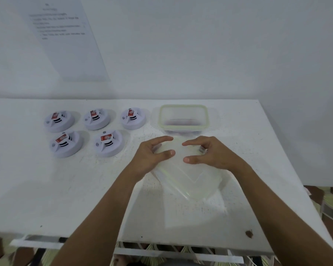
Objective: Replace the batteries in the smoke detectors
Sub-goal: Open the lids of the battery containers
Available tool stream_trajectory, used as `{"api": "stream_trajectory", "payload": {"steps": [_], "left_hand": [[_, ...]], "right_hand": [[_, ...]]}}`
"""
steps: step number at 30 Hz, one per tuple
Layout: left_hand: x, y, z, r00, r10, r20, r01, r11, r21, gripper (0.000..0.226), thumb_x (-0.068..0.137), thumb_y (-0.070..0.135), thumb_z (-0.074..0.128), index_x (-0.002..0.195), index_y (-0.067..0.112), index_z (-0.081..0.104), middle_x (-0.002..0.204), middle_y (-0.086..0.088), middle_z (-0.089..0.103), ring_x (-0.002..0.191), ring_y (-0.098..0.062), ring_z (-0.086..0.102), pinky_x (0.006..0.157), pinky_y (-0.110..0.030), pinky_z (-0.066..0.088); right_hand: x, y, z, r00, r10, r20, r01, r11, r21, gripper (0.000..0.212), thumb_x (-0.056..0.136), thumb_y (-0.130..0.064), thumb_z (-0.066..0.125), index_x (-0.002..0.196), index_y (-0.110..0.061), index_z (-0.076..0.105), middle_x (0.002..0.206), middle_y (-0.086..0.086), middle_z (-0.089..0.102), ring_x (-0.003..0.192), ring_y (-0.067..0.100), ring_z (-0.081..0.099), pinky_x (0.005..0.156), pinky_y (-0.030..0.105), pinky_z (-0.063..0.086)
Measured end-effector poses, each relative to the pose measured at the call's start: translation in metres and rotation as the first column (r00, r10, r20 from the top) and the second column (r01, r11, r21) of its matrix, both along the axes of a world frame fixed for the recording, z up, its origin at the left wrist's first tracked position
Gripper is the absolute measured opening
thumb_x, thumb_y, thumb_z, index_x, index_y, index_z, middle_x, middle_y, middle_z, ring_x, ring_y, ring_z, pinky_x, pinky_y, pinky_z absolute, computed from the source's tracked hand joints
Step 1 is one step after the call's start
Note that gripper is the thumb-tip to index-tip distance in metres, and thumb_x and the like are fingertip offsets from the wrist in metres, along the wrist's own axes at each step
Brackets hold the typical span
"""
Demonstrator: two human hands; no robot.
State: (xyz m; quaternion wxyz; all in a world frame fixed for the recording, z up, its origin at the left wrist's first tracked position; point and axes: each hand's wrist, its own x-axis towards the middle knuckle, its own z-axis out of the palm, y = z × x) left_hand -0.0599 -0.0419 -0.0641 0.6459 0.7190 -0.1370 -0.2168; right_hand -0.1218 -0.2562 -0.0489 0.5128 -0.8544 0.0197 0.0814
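Several white round smoke detectors lie in two rows at the table's back left, such as one (59, 120) in the far row and one (109, 143) in the near row. Each shows a red-labelled battery on top. A clear plastic container (186, 181) with its lid on lies turned at an angle in front of me. My left hand (152, 154) grips its far left edge, fingers curled over the rim and thumb on the lid. My right hand (208, 154) grips the far right edge the same way, by a clip. What is inside the container is hidden.
A second clear container with a green rim (183, 106) stands without a lid just behind my hands. The white table (65, 198) ends at a wall behind and drops off at the right and near edges. A printed sheet (65, 39) hangs on the wall.
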Motion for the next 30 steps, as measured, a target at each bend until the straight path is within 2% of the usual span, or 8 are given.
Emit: {"api": "stream_trajectory", "payload": {"steps": [2, 4, 6, 10, 14, 18, 25, 30], "left_hand": [[-0.008, -0.005, -0.006, 0.988, 0.145, 0.047, -0.145, 0.989, -0.003, 0.031, 0.079, 0.018, 0.078, 0.109, 0.023, 0.072, 0.112, 0.011, 0.07, 0.103, 0.007, 0.063, 0.087, -0.011, 0.048], [-0.014, -0.012, -0.014, 0.943, 0.307, 0.127, -0.313, 0.949, 0.037, 0.028, 0.081, 0.024, 0.076, 0.109, 0.026, 0.071, 0.114, 0.012, 0.065, 0.103, 0.01, 0.058, 0.083, -0.002, 0.041], [-0.02, -0.019, -0.017, 0.902, 0.395, 0.176, -0.413, 0.907, 0.081, 0.031, 0.083, 0.032, 0.074, 0.114, 0.029, 0.068, 0.115, 0.009, 0.06, 0.108, 0.002, 0.053, 0.087, -0.005, 0.035], [-0.024, -0.027, -0.014, 0.877, 0.432, 0.212, -0.464, 0.875, 0.137, 0.039, 0.086, 0.037, 0.07, 0.123, 0.03, 0.062, 0.113, 0.002, 0.053, 0.109, -0.006, 0.048, 0.092, -0.017, 0.036], [-0.029, -0.032, -0.014, 0.84, 0.488, 0.235, -0.526, 0.839, 0.138, 0.041, 0.087, 0.038, 0.068, 0.126, 0.029, 0.06, 0.107, 0.0, 0.05, 0.101, -0.007, 0.049, 0.086, -0.015, 0.036], [-0.029, -0.034, -0.013, 0.81, 0.466, 0.357, -0.549, 0.816, 0.18, 0.044, 0.088, 0.04, 0.066, 0.128, 0.026, 0.06, 0.101, 0.0, 0.047, 0.085, 0.001, 0.049, 0.083, -0.018, 0.037], [-0.033, -0.033, 0.005, 0.77, 0.412, 0.488, -0.536, 0.832, 0.143, 0.045, 0.086, 0.038, 0.067, 0.129, 0.028, 0.058, 0.098, 0.001, 0.045, 0.085, 0.005, 0.05, 0.072, 0.006, 0.033], [-0.058, -0.027, 0.008, 0.8, 0.331, 0.501, -0.477, 0.857, 0.196, 0.055, 0.084, 0.043, 0.067, 0.135, 0.031, 0.051, 0.101, 0.005, 0.043, 0.088, 0.007, 0.049, 0.072, 0.005, 0.033]], "right_hand": [[-0.003, -0.003, -0.003, 0.988, -0.139, 0.069, 0.143, 0.987, -0.071, 0.041, 0.075, -0.04, 0.082, 0.114, -0.037, 0.069, 0.118, -0.018, 0.06, 0.1, -0.003, 0.058, 0.081, 0.01, 0.044], [-0.011, -0.006, -0.013, 0.945, -0.28, 0.167, 0.299, 0.949, -0.1, 0.04, 0.079, -0.043, 0.078, 0.117, -0.037, 0.067, 0.126, -0.008, 0.056, 0.115, 0.01, 0.053, 0.096, 0.023, 0.042], [-0.022, -0.005, -0.019, 0.906, -0.38, 0.188, 0.397, 0.916, -0.061, 0.04, 0.083, -0.042, 0.074, 0.122, -0.039, 0.064, 0.13, -0.004, 0.048, 0.125, 0.018, 0.045, 0.102, 0.031, 0.037], [-0.033, 0.008, -0.02, 0.878, -0.47, 0.088, 0.471, 0.882, 0.014, 0.046, 0.092, -0.045, 0.061, 0.137, -0.04, 0.051, 0.126, 0.0, 0.039, 0.111, 0.014, 0.047, 0.092, 0.023, 0.033], [-0.031, 0.016, -0.018, 0.853, -0.512, 0.1, 0.518, 0.855, -0.039, 0.051, 0.096, -0.047, 0.053, 0.145, -0.039, 0.041, 0.122, 0.002, 0.033, 0.105, 0.013, 0.041, 0.093, 0.022, 0.029], [-0.029, 0.018, -0.014, 0.848, -0.518, 0.109, 0.527, 0.847, -0.071, 0.055, 0.096, -0.046, 0.054, 0.148, -0.034, 0.039, 0.12, 0.002, 0.029, 0.098, 0.013, 0.046, 0.09, 0.02, 0.033], [-0.033, 0.017, -0.007, 0.799, -0.56, 0.221, 0.579, 0.815, -0.029, 0.054, 0.094, -0.044, 0.058, 0.144, -0.033, 0.043, 0.121, 0.002, 0.029, 0.106, 0.012, 0.042, 0.086, 0.019, 0.037], [-0.054, 0.016, 0.002, 0.797, -0.561, 0.221, 0.585, 0.809, -0.054, 0.052, 0.093, -0.045, 0.059, 0.142, -0.037, 0.044, 0.12, -0.001, 0.03, 0.096, 0.0, 0.046, 0.069, 0.002, 0.035]]}}
